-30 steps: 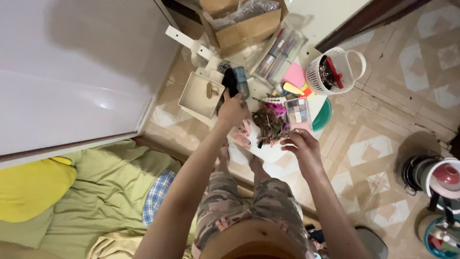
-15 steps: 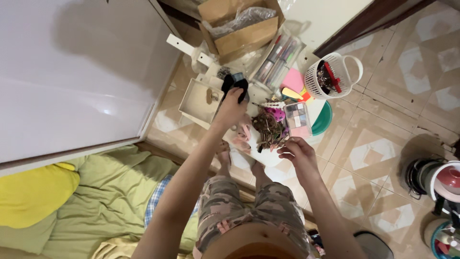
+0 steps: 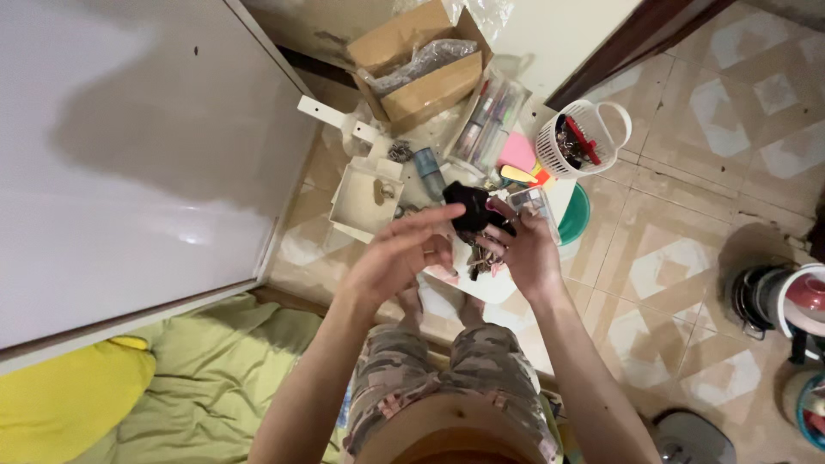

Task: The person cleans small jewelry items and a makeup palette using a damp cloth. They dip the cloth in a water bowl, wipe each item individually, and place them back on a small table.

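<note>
Black pouch [image 3: 469,206] pinched in right hand [image 3: 516,249] grip; left hand [image 3: 400,258] open, fingertips touching it; white basket [image 3: 584,142] at 2 o'clock.

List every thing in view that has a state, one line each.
left hand: open, fingers touching the black item
right hand: closed around the black item
black item: held up between both hands
cardboard box: open, clear plastic inside
white basket: upright, filled with small items
small white tray: open, nearly empty

L hand [image 3: 400,258]: fingers extended, palm open | R hand [image 3: 516,249]: fingers curled shut | both forearms raised, hands near-touching
</note>
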